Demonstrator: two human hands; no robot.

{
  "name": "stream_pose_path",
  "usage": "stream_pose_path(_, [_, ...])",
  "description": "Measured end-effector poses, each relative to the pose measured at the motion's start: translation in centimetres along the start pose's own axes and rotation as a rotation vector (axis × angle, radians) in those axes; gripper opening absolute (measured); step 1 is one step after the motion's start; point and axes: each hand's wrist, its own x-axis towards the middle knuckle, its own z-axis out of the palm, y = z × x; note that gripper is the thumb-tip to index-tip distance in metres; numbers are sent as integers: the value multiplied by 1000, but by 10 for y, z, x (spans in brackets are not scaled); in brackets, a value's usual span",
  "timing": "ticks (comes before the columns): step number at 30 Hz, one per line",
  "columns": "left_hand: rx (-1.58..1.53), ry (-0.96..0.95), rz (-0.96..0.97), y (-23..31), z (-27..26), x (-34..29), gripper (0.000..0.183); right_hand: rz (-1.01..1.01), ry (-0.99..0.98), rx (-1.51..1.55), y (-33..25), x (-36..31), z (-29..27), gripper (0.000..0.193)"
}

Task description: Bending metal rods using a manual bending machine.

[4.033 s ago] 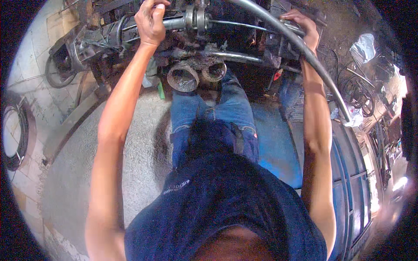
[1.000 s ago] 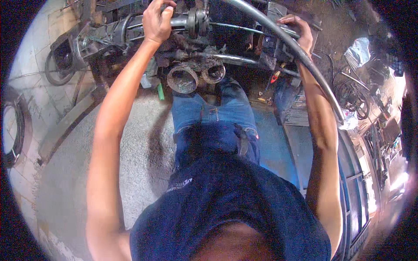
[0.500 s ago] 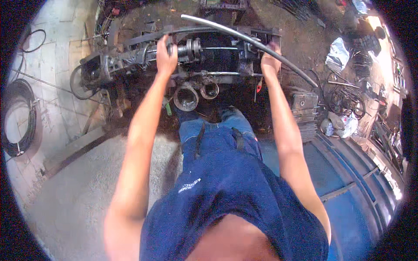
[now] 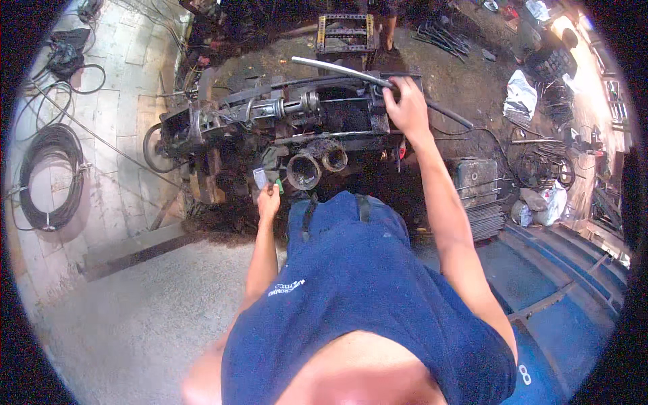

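My right hand point(image 4: 409, 111) has its fingers curled over a long, slightly curved metal rod point(image 4: 337, 68), whose left part shines silvery and whose right part is dark. The rod slants across the far right part of a greasy black machine point(image 4: 270, 111) with a cylindrical shaft and bright bars. Low on the machine's near side, my left hand point(image 4: 268, 200) is closed next to a small green piece point(image 4: 279, 187) and a pale grey flat piece point(image 4: 260, 178); what its fingers hold cannot be made out. Two round, open-ended grimy cups point(image 4: 304, 172) hang just right of it.
A coil of black cable point(image 4: 50, 177) lies on the light tiled floor at left. A stack of dark metal plates point(image 4: 479, 202) stands at right, near a blue metal panel point(image 4: 567, 277). Beyond the machine are a metal step frame point(image 4: 345, 34) and another person's leg point(image 4: 387, 32).
My left hand has come off the machine's top and dropped toward the green piece. My right hand now sits over the rod. The whole view has shifted, with the machine lower and slightly right.
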Motion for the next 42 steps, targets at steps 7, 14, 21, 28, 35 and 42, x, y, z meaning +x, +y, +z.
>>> stream_pose_path(7, [184,-98,-36,-2,24,13,54,-15,-79,-416,7,4,37,36])
stream_pose_path(14, [233,-39,-8,-10,35,23,47,-118,13,-284,10,-8,30,46])
stream_pose_path(21, [300,-81,-28,-9,29,17,51,-85,114,-68,21,-87,28,41])
stream_pose_path(28, [279,-80,85,-32,28,15,52,685,-18,-1,125,-214,85,31])
stream_pose_path(35, [-3,-239,75,-23,30,8,55,1225,-141,9,179,-205,111,54])
stream_pose_path(42, [-189,-270,-96,-19,22,6,53,1294,-119,-37,169,-190,112,50])
